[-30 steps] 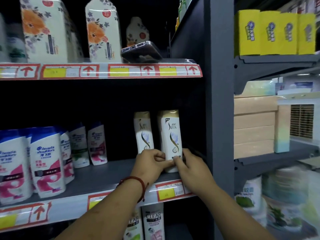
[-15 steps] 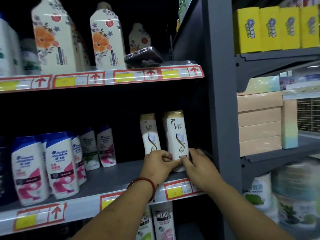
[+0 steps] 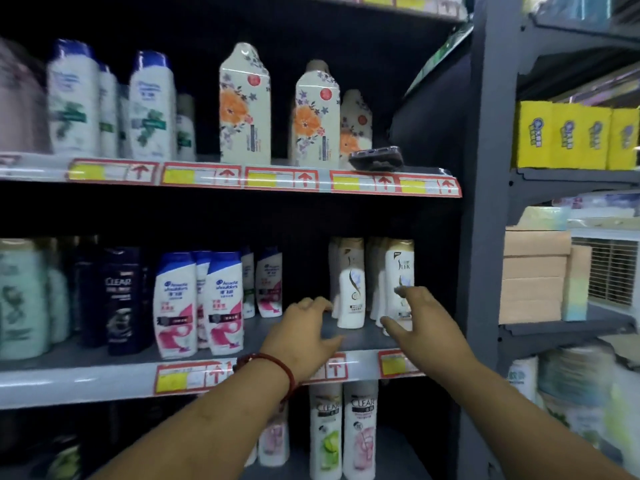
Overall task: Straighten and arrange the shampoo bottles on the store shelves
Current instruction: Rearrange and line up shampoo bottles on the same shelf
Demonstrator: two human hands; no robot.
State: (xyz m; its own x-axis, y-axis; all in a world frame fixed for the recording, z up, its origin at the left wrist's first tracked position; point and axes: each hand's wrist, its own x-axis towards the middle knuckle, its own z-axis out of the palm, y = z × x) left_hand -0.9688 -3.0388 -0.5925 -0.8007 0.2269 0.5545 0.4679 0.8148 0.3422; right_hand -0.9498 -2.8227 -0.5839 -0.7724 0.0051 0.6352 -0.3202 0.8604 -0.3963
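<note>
Two white Sleek shampoo bottles with gold caps stand upright at the right end of the middle shelf: the left one and the right one. My left hand hovers over the shelf just left of the left bottle, fingers loosely curled and holding nothing. My right hand is spread in front of the right bottle's lower part, fingers apart, not gripping it. Head & Shoulders bottles stand further left on the same shelf.
A phone lies on the upper shelf beside floral bottles. Dark Clear bottles stand at the left, white Clear bottles on the shelf below. A grey upright bounds the bay at the right.
Both hands have let go of the right Sleek bottle and drawn back and apart. The view has pulled back and tilted up, showing more of the shelves.
</note>
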